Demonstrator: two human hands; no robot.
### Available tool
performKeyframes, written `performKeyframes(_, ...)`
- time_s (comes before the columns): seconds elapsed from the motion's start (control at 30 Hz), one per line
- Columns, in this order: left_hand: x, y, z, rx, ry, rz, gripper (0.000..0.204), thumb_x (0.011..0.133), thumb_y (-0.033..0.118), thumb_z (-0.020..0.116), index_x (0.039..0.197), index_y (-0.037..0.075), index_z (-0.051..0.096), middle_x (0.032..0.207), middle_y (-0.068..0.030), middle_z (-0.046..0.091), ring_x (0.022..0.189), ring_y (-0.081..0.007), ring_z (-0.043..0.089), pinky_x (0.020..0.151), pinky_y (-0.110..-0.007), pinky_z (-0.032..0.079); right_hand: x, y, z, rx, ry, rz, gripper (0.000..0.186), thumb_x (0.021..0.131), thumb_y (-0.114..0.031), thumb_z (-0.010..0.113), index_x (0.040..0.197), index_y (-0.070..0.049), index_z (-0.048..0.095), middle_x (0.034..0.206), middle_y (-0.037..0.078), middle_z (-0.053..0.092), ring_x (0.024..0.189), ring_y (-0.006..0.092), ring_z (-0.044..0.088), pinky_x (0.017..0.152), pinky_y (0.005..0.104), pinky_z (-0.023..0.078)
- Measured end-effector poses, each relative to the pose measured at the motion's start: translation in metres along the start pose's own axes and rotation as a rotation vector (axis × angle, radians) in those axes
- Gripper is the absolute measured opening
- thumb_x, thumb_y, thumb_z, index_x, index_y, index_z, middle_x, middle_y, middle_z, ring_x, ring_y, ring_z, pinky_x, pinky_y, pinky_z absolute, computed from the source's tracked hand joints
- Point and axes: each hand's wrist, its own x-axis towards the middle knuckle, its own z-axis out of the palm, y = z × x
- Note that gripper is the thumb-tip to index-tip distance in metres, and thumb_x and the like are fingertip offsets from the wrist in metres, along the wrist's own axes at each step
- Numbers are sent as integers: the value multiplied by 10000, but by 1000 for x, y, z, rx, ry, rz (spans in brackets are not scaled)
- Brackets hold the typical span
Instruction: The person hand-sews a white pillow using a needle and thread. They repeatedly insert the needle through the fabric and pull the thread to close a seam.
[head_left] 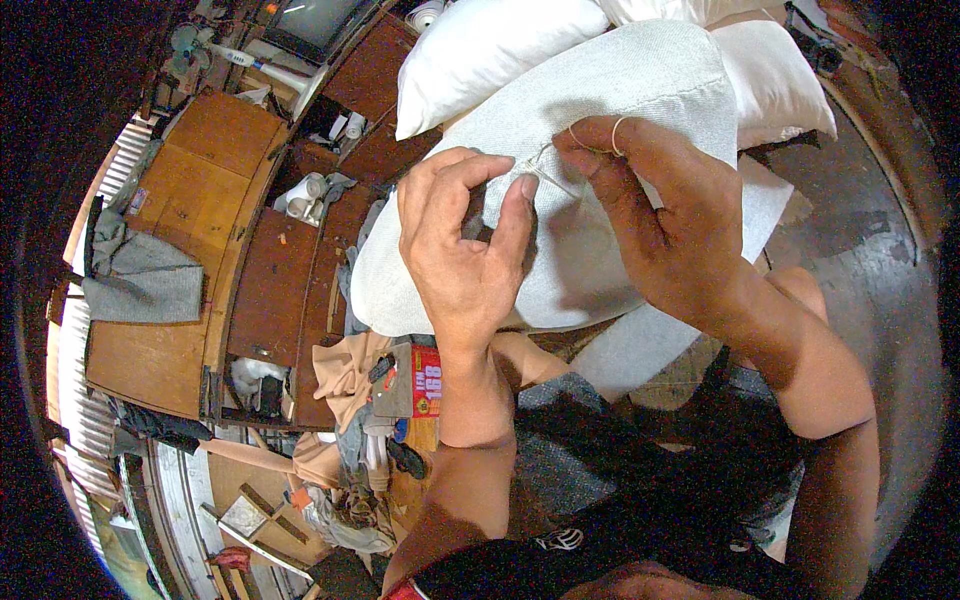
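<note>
A large pale, knitted-looking cushion [640, 90] lies in front of me, its cloth gathered at a small knot of off-white string [540, 157]. My left hand [455, 235] is at the knot, thumb and forefinger closing on the string and gathered cloth. To the right, my right hand [675, 205] pinches the string's other end between thumb and forefinger. A loop of that string stands up around the right fingers. The exact grip of both sets of fingertips is partly hidden.
White pillows [490, 50] lie behind the cushion, with another white pillow [775, 80] at the far right. Wooden cabinets [185, 250] stand at left, a grey cloth [145, 270] draped over one. Clothes and a red-and-grey package [425, 380] lie near my left forearm.
</note>
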Motion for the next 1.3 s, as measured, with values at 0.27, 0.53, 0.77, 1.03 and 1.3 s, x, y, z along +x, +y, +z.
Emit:
performKeyframes(0.27, 0, 1, -1, 6, -9, 7, 226, 778, 50, 845, 976, 55, 737, 1018, -107, 688, 978, -283, 621, 874, -381, 485, -1, 2, 6, 70, 57, -30, 115, 980, 9, 677, 1092, 21, 702, 1027, 158, 775, 910, 275, 772, 778, 334, 599)
performKeyframes(0.53, -1, -1, -2, 18, -10, 11, 219, 785, 63, 851, 972, 59, 738, 1026, -106, 688, 977, -278, 616, 864, -375, 486, -1, -2, 2, 38, 0, -11, 115, 1000, 2, 656, 1101, 39, 695, 1024, 157, 769, 923, 255, 768, 793, 318, 595)
performKeyframes(0.77, -2, 1, 1, 31, 13, 31, 200, 795, 51, 838, 971, 67, 743, 998, -91, 692, 951, -263, 609, 829, -371, 478, 1, -3, 2, 160, -14, 242, 136, 1047, -45, 625, 1144, 37, 675, 1030, 104, 766, 938, 160, 747, 841, 289, 589)
performKeyframes(1.03, -5, -1, 2, 10, 6, 38, 177, 806, 32, 819, 965, 98, 777, 975, -71, 684, 906, -237, 593, 811, -355, 461, -1, 5, 10, 188, 130, 61, 121, 1013, 20, 647, 1129, 55, 652, 1023, 131, 755, 986, 207, 735, 830, 299, 590)
performKeyframes(1.3, -4, 2, 0, 30, 9, 51, 168, 810, 36, 821, 960, 94, 772, 979, -74, 687, 920, -244, 601, 832, -356, 461, 19, 14, -21, -187, 38, -307, 199, 954, 49, 695, 1152, 32, 674, 1017, 137, 730, 905, 242, 715, 769, 335, 579)
